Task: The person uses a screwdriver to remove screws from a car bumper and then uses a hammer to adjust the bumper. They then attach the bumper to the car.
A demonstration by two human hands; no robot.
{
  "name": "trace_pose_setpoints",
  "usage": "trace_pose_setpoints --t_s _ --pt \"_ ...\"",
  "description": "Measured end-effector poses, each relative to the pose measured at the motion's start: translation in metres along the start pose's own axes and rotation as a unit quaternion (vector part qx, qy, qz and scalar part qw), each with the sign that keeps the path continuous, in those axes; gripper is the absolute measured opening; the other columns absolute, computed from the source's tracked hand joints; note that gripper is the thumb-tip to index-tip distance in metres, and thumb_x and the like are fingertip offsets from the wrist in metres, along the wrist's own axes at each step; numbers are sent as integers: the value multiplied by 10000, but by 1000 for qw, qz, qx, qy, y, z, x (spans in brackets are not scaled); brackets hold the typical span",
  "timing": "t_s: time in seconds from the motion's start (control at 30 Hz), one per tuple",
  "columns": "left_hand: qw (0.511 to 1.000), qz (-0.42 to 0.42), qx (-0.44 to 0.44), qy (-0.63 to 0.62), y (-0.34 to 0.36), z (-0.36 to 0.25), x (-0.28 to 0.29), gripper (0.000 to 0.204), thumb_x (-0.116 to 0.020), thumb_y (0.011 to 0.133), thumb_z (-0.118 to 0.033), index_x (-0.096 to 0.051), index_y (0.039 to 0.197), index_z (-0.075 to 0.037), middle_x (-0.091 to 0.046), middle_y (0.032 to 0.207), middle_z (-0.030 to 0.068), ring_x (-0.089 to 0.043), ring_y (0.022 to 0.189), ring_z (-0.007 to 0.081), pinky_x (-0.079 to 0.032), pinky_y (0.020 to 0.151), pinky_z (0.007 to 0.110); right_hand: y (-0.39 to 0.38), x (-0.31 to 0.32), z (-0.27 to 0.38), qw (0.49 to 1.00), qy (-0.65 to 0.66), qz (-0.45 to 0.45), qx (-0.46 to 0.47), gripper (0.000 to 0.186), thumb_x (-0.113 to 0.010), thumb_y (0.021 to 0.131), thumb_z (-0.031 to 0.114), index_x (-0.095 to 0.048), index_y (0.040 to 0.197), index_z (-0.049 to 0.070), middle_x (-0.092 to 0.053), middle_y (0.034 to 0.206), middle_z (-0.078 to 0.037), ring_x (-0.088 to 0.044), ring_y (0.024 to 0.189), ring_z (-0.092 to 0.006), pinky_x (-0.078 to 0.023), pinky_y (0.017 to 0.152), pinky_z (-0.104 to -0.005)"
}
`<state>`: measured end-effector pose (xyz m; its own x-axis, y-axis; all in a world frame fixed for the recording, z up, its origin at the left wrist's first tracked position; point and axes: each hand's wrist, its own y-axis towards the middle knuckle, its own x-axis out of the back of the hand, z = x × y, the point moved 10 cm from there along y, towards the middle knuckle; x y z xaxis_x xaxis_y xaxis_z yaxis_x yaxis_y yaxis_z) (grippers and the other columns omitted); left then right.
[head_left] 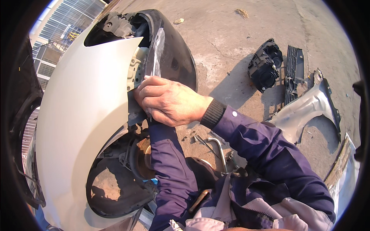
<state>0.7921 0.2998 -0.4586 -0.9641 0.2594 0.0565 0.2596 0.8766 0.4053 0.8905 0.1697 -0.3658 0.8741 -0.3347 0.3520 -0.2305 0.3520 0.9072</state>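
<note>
My right hand (174, 101) is closed at the seam between a pale cream car fender (83, 92) and a black bumper (175, 54). Its fingers curl around something small; a little white bit shows at the fingertips, but I cannot make out what it is. A strip of clear film (157, 52) runs along the bumper's edge just above this hand. From below, my left forearm (167, 158) in a purple sleeve reaches up to the same spot. The left hand is almost wholly hidden behind the right one. Beside both hands lies a metal bracket (133, 71) with bolts.
Below the hands is the wheel arch with a rusty brake disc (144, 154). On the concrete to the right lie a black headlight unit (266, 65), a black grille part (294, 73) and a loose silver fender (308, 109). A bent metal wrench (219, 152) lies near my body.
</note>
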Motion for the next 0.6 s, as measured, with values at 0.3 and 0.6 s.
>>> trace_pose_setpoints --t_s 0.3,0.6 --pt "1000 10 -3 16 0 7 -3 280 -599 1091 -221 -665 1218 20 -727 1145 116 -734 1043 192 -591 886 354 -3 -4 -5 1000 3 14 -8 200 -638 952 165 -711 1062 15 -666 1215 -137 -596 1286 -346 -531 1129 -456" --pt "999 -27 -18 -28 1 1 5 262 -618 1080 -216 -668 1202 11 -729 1123 106 -733 1028 186 -588 877 352 -6 -5 -5 1000 5 15 -11 195 -648 934 172 -692 1047 19 -653 1207 -143 -591 1310 -361 -527 1140 -468"
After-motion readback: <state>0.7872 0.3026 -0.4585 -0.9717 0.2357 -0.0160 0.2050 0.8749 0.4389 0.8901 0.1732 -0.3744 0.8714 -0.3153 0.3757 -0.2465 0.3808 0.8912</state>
